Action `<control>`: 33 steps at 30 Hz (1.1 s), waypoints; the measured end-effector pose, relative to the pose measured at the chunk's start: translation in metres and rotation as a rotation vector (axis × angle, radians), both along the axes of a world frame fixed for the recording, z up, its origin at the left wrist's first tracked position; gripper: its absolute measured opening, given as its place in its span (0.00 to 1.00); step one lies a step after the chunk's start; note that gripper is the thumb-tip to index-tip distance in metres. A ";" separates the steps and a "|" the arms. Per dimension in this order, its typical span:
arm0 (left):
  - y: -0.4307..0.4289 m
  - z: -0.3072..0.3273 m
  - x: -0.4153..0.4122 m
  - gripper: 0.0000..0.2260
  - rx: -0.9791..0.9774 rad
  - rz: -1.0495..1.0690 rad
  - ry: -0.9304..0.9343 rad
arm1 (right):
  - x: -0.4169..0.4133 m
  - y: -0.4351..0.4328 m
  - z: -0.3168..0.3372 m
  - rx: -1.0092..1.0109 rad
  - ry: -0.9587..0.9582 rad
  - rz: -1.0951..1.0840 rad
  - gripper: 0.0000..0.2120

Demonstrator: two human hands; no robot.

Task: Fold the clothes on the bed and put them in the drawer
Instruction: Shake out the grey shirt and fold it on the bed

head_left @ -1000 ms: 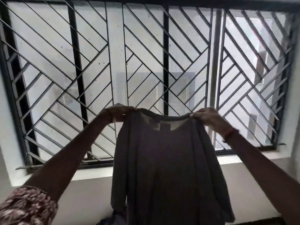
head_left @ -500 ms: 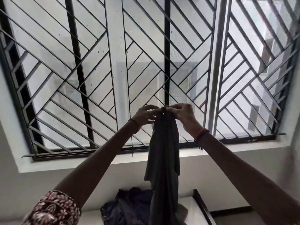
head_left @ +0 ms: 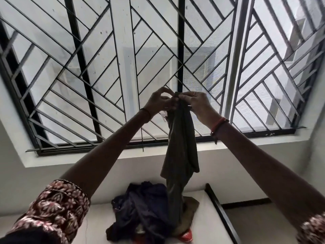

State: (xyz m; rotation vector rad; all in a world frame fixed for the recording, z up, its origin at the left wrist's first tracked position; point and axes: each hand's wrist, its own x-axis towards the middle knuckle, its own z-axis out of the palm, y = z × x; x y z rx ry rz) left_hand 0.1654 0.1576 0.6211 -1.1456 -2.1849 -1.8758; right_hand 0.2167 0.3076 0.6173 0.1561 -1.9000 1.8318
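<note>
Left grip (head_left: 159,101) and right grip (head_left: 197,104) pinch the grey shirt (head_left: 181,147) at its top; square the edges before lowering to the bed (head_left: 207,219) at 6 o'clock.

The bed (head_left: 207,219) has a plain white top with a dark frame (head_left: 220,213) along its right side. On it lies a rumpled heap of dark blue clothes (head_left: 146,205), a brownish cloth (head_left: 191,207) against its right, and something small and red (head_left: 186,237) nearest me. A hanging grey shirt (head_left: 181,147) reaches down into the heap.
</note>
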 end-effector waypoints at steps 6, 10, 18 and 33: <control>0.009 -0.004 -0.013 0.10 -0.144 0.178 0.308 | 0.006 0.008 -0.002 -0.179 0.002 0.169 0.06; 0.018 -0.010 -0.012 0.10 -0.141 0.119 0.144 | 0.007 0.011 -0.009 -0.235 0.007 0.197 0.09; 0.021 -0.009 -0.019 0.08 -0.163 0.194 0.319 | 0.010 0.011 -0.056 0.321 0.114 -0.124 0.25; -0.012 0.034 -0.052 0.04 0.072 0.338 0.380 | 0.006 0.054 -0.153 0.929 0.300 -0.440 0.26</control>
